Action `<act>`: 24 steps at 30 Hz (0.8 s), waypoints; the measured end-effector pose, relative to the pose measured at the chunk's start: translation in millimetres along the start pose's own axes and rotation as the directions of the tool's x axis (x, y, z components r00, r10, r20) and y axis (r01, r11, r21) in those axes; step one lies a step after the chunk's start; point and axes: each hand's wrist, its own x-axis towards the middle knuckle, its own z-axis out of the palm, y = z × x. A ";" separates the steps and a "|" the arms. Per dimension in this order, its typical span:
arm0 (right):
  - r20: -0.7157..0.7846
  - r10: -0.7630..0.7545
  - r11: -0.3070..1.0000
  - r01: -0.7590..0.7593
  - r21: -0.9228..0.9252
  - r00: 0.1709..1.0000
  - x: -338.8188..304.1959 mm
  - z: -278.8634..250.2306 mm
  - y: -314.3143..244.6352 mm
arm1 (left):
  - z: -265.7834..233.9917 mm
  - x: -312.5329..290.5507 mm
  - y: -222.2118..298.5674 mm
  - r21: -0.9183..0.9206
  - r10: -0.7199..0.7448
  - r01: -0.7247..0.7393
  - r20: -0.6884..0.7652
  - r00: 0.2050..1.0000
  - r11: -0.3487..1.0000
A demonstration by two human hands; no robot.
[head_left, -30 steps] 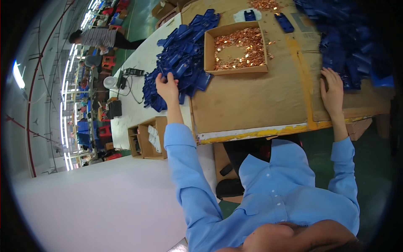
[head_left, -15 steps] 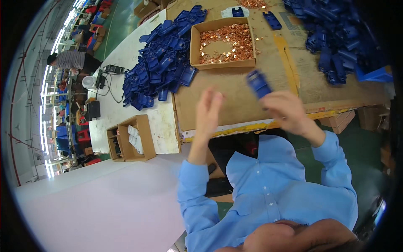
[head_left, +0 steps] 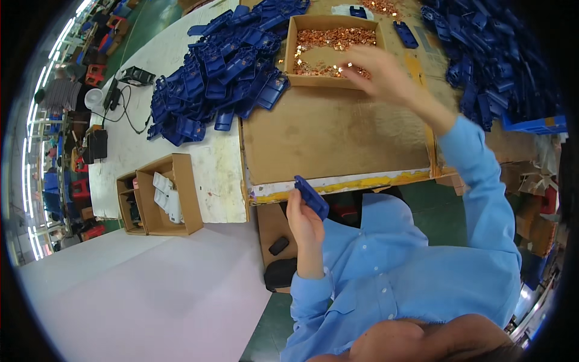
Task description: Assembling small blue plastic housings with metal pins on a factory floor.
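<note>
My left hand (head_left: 306, 222) is closed around a blue plastic housing (head_left: 312, 198), held tilted just off the table's near edge. My right hand (head_left: 377, 71) reaches over the near right part of a shallow cardboard box (head_left: 325, 80) filled with small copper-coloured metal pieces (head_left: 335, 40). Its fingers are bent together at the pieces. Bright glints show at the fingertips, but whether a piece is between them is too small to tell.
A heap of blue housings (head_left: 220, 69) lies left of the box, another heap (head_left: 491, 54) at the far right. One single housing (head_left: 405, 34) rests right of the box. A divided carton (head_left: 188, 196) with white items stands at the left, near a black device (head_left: 136, 76).
The blue housing has passed from my right hand to my left, which has drawn back toward my body. My right hand has moved up and away to the box of copper pieces.
</note>
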 end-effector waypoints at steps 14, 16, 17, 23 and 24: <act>0.479 -0.083 0.818 0.334 -0.468 0.874 81.2 59.3 75.3 | 19.7 -23.2 12.3 -0.042 -0.020 0.021 0.029 0.999 0.999; 0.499 -0.069 0.822 0.333 -0.462 0.864 83.2 59.4 68.6 | 17.2 -22.2 12.4 -0.047 -0.017 0.020 0.046 0.999 0.999; 0.519 -0.053 0.825 0.331 -0.458 0.853 84.5 59.7 65.4 | 15.8 -21.7 12.7 -0.053 -0.017 0.020 0.063 0.998 0.998; 0.492 -0.132 0.813 0.377 -0.443 0.861 88.9 73.4 73.4 | 15.1 -25.5 13.5 -0.026 0.026 -0.024 0.063 0.998 0.999; 0.488 -0.127 0.811 0.374 -0.450 0.863 88.8 74.1 74.9 | 16.5 -25.1 12.5 -0.024 0.024 -0.023 0.070 0.997 0.999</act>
